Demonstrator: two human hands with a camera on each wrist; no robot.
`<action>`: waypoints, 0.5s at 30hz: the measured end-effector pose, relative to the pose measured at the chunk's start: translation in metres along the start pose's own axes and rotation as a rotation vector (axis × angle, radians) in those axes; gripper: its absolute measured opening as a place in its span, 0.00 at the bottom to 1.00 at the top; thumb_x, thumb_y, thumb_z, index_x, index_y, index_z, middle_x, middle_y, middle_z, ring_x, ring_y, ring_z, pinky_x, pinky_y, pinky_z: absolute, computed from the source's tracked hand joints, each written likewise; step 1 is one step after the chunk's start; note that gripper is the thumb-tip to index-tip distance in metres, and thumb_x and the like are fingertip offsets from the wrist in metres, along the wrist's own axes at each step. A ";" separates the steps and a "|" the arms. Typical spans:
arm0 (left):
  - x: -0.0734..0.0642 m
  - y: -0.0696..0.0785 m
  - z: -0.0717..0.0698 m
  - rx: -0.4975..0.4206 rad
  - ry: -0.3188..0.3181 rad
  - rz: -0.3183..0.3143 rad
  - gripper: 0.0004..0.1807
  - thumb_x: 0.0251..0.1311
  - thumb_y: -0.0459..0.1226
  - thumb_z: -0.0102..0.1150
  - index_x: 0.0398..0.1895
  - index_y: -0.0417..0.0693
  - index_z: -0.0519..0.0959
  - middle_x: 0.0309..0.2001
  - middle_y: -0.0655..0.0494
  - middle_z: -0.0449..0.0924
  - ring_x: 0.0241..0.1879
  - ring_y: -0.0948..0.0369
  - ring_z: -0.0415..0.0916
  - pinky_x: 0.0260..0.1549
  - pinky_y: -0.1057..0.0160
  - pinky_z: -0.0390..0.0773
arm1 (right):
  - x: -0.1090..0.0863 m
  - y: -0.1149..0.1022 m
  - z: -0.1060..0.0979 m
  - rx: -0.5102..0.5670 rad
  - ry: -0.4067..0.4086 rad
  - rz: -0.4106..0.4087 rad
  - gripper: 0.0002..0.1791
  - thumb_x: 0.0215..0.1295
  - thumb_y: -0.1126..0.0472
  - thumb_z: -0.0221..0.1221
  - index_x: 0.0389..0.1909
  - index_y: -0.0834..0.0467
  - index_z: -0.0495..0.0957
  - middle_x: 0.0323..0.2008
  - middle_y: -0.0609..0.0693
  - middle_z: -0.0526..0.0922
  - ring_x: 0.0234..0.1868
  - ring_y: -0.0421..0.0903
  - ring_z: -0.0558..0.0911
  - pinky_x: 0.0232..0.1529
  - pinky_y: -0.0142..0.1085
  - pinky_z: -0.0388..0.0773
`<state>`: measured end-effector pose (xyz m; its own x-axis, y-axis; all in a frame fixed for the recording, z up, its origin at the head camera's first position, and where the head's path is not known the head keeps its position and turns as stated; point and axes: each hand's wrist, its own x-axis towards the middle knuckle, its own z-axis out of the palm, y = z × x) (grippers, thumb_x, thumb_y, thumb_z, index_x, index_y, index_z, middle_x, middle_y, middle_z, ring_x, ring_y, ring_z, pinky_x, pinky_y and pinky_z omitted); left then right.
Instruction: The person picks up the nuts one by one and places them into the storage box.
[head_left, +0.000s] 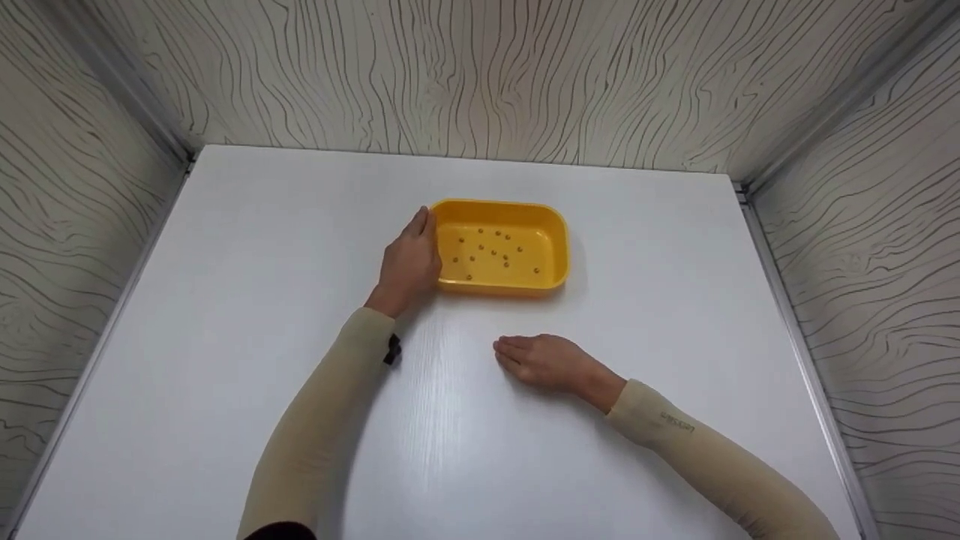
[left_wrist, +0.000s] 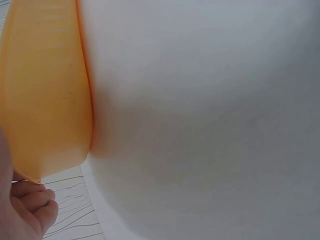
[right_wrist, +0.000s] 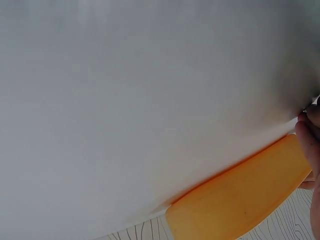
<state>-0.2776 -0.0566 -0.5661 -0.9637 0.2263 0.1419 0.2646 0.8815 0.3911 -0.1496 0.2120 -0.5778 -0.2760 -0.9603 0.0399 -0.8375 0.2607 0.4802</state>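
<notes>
A yellow plastic tub (head_left: 559, 247) stands toward the back of the white table, with several small round beads scattered over its floor. My left hand (head_left: 411, 259) grips the tub's left end. In the left wrist view, its curled fingers (left_wrist: 40, 202) are at the tub's rim. In front of the tub, my right hand (head_left: 551, 364) is low over the table, fingers together and pointing left. Its thumb and finger tips come close together at the edge of the right wrist view. I cannot tell whether anything small is between them.
The white tabletop (head_left: 247, 247) spreads around the tub. Wood-grain patterned panels (head_left: 480, 82) rise behind it and on both sides, with grey metal rails (head_left: 817, 390) along the side edges. A small black clip (head_left: 392, 349) is at the left sleeve cuff.
</notes>
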 end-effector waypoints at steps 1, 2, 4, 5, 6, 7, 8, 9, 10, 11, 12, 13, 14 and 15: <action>0.000 0.000 0.000 0.001 0.006 0.005 0.28 0.83 0.37 0.38 0.81 0.35 0.59 0.81 0.40 0.61 0.80 0.47 0.63 0.78 0.51 0.69 | 0.000 0.000 0.001 -0.011 0.011 -0.006 0.21 0.62 0.61 0.73 0.56 0.57 0.86 0.54 0.48 0.91 0.56 0.40 0.89 0.47 0.32 0.89; 0.000 0.000 0.000 0.001 0.010 0.010 0.28 0.83 0.37 0.37 0.80 0.34 0.59 0.81 0.39 0.61 0.80 0.47 0.64 0.77 0.51 0.69 | 0.000 0.000 0.002 -0.017 0.020 -0.011 0.20 0.62 0.61 0.73 0.56 0.57 0.87 0.53 0.48 0.91 0.56 0.40 0.89 0.47 0.31 0.89; 0.000 -0.001 0.000 0.005 0.017 0.018 0.28 0.82 0.36 0.37 0.80 0.34 0.61 0.80 0.39 0.62 0.79 0.47 0.65 0.76 0.51 0.71 | -0.001 0.001 0.002 -0.025 0.031 -0.020 0.19 0.62 0.61 0.73 0.55 0.57 0.87 0.53 0.48 0.91 0.55 0.40 0.90 0.47 0.32 0.89; 0.000 -0.001 0.001 0.007 0.017 0.019 0.28 0.82 0.36 0.37 0.80 0.34 0.60 0.80 0.39 0.62 0.79 0.47 0.65 0.77 0.51 0.71 | -0.001 0.001 0.003 -0.027 0.032 -0.022 0.19 0.62 0.60 0.73 0.55 0.56 0.87 0.52 0.48 0.91 0.55 0.40 0.90 0.47 0.32 0.89; 0.000 -0.001 0.001 0.009 0.015 0.018 0.28 0.82 0.36 0.37 0.80 0.34 0.60 0.80 0.39 0.62 0.79 0.47 0.64 0.77 0.51 0.70 | 0.000 0.001 0.003 -0.028 0.031 -0.023 0.19 0.62 0.60 0.73 0.54 0.56 0.87 0.52 0.47 0.91 0.54 0.40 0.90 0.47 0.32 0.89; 0.000 -0.001 0.001 0.011 0.012 0.016 0.28 0.82 0.36 0.37 0.80 0.34 0.60 0.81 0.39 0.62 0.79 0.47 0.64 0.77 0.51 0.70 | 0.000 0.001 0.003 -0.028 0.031 -0.023 0.19 0.62 0.60 0.73 0.54 0.56 0.87 0.52 0.47 0.91 0.54 0.40 0.90 0.47 0.32 0.90; 0.000 -0.001 0.001 0.012 0.009 0.014 0.28 0.82 0.36 0.37 0.80 0.34 0.60 0.81 0.39 0.61 0.80 0.47 0.64 0.77 0.51 0.69 | 0.000 0.001 0.002 -0.027 0.029 -0.022 0.18 0.62 0.60 0.74 0.54 0.56 0.87 0.52 0.47 0.92 0.54 0.40 0.90 0.47 0.32 0.90; 0.000 -0.001 0.001 0.012 0.007 0.012 0.28 0.82 0.37 0.37 0.80 0.34 0.59 0.81 0.39 0.61 0.80 0.47 0.64 0.77 0.51 0.69 | 0.001 0.001 0.002 -0.029 0.028 -0.021 0.18 0.62 0.60 0.74 0.53 0.56 0.87 0.52 0.47 0.92 0.53 0.40 0.90 0.47 0.32 0.90; 0.000 0.000 0.000 0.014 0.004 0.010 0.28 0.82 0.37 0.37 0.80 0.34 0.59 0.81 0.40 0.61 0.80 0.48 0.63 0.78 0.51 0.69 | 0.001 0.001 0.002 -0.030 0.028 -0.020 0.17 0.62 0.60 0.74 0.53 0.55 0.88 0.51 0.47 0.92 0.53 0.40 0.90 0.46 0.31 0.90; 0.000 0.000 0.000 0.013 0.002 0.007 0.28 0.82 0.37 0.37 0.80 0.34 0.59 0.81 0.40 0.61 0.80 0.48 0.63 0.78 0.51 0.69 | 0.002 0.001 0.001 -0.032 0.030 -0.019 0.17 0.62 0.61 0.74 0.52 0.55 0.88 0.51 0.47 0.92 0.52 0.40 0.91 0.46 0.31 0.90; 0.000 0.000 0.000 0.013 0.001 0.006 0.28 0.82 0.37 0.37 0.80 0.34 0.59 0.81 0.40 0.61 0.80 0.48 0.63 0.78 0.51 0.69 | 0.003 0.001 0.001 -0.035 0.031 -0.018 0.16 0.62 0.61 0.74 0.52 0.55 0.88 0.50 0.47 0.92 0.52 0.39 0.91 0.46 0.31 0.90; 0.000 0.001 0.000 0.014 0.000 0.005 0.28 0.82 0.37 0.38 0.80 0.34 0.59 0.81 0.40 0.61 0.80 0.48 0.63 0.78 0.51 0.69 | 0.003 0.001 0.001 -0.036 0.034 -0.016 0.16 0.62 0.61 0.74 0.51 0.55 0.88 0.50 0.46 0.92 0.51 0.39 0.91 0.45 0.31 0.90; 0.000 0.001 0.000 0.014 0.000 0.004 0.28 0.82 0.37 0.38 0.80 0.34 0.59 0.81 0.40 0.61 0.80 0.48 0.63 0.77 0.51 0.69 | 0.004 0.001 0.001 -0.036 0.037 -0.015 0.15 0.62 0.61 0.73 0.50 0.55 0.88 0.49 0.46 0.92 0.51 0.39 0.91 0.44 0.31 0.90; 0.000 0.001 -0.001 0.016 0.000 0.004 0.28 0.82 0.37 0.38 0.80 0.34 0.60 0.81 0.40 0.61 0.80 0.48 0.63 0.77 0.51 0.69 | 0.004 0.001 0.001 -0.029 0.041 -0.012 0.14 0.62 0.62 0.73 0.49 0.55 0.88 0.49 0.46 0.92 0.50 0.39 0.91 0.44 0.31 0.90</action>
<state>-0.2774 -0.0559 -0.5652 -0.9626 0.2296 0.1437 0.2677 0.8871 0.3760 -0.1522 0.2085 -0.5779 -0.2461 -0.9667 0.0697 -0.8263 0.2468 0.5062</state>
